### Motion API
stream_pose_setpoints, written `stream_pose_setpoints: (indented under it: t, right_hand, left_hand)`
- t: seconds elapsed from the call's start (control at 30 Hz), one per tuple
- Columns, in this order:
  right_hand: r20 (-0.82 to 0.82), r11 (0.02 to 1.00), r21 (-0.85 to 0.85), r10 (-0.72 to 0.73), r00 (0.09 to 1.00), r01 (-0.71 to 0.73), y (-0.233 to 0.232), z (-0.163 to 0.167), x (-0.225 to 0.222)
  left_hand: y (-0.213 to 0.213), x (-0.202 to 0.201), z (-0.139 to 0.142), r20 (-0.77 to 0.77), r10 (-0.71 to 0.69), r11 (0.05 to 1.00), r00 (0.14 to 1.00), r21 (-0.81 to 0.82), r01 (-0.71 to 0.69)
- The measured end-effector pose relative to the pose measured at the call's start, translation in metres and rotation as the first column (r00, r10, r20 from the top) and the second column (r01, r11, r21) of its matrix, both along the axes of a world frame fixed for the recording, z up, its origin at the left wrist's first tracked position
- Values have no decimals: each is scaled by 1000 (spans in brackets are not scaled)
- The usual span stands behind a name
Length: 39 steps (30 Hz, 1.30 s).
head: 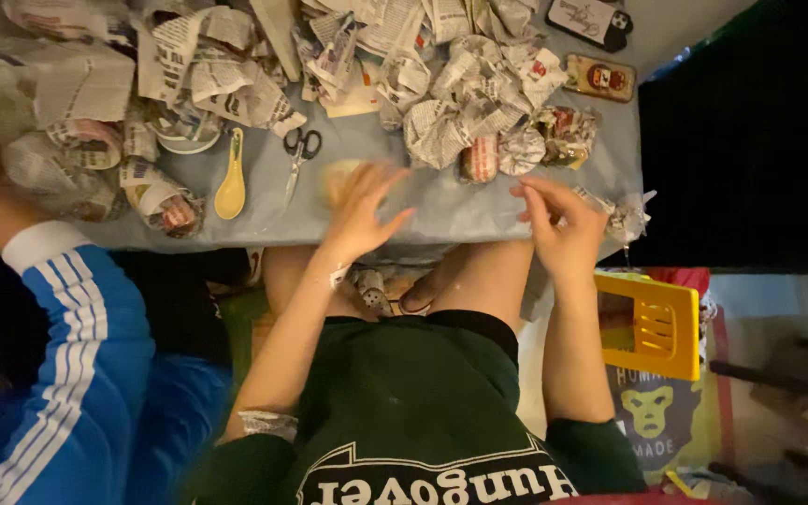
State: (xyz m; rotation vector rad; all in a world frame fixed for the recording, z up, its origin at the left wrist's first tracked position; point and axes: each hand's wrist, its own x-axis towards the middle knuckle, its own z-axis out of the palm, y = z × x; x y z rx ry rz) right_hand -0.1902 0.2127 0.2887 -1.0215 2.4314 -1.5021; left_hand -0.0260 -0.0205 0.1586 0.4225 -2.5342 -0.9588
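Two hands: both yours, over the near edge of the grey table (pixel 441 210).
Left hand (pixel 359 213): fingers spread wide, resting on a blurred pale round object (pixel 340 175), steadying it.
Right hand (pixel 561 220): fingertips pinched narrow; what they held, I cannot tell.
Left of it: scissors (pixel 299 154), yellow spoon (pixel 232 178).
Far: crumpled newspaper (pixel 441 126), kept within reach.
Far left: another person's blue sleeve (pixel 77 374).

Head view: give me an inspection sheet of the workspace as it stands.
Surface: grey-blue table, mostly covered along the far side.
Job's things: pale round object, blurred, under the left hand; paper scrap beside the right hand.
Clutter: crumpled newspaper, scissors, yellow spoon, newspaper-wrapped bowls.
Grippers: both hands open, fingers spread.
Cables: nothing seen.
Surroundings: another person's blue sleeve alongside; yellow stool on the floor.
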Motion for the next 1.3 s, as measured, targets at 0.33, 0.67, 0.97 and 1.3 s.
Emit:
stream_pose_setpoints:
  t: [0.33, 0.67, 0.97, 1.3]
  right_hand:
    - [-537, 953, 220, 296, 790, -208, -105, 84, 12]
    - [136, 768, -470, 550, 824, -435, -168, -28, 8]
    - [-465, 705, 448, 709, 530, -550, -280, -201, -20]
    - [-411, 527, 745, 845, 342, -408, -303, -211, 2]
  left_hand:
    - [-20, -34, 122, -408, 36, 987, 912, 157, 31]
    - [-70, 0, 113, -527, 197, 925, 827, 379, 21]
    - [-99, 23, 66, -505, 262, 713, 823, 676, 188]
    - [-105, 37, 72, -499, 304, 640, 811, 738, 214]
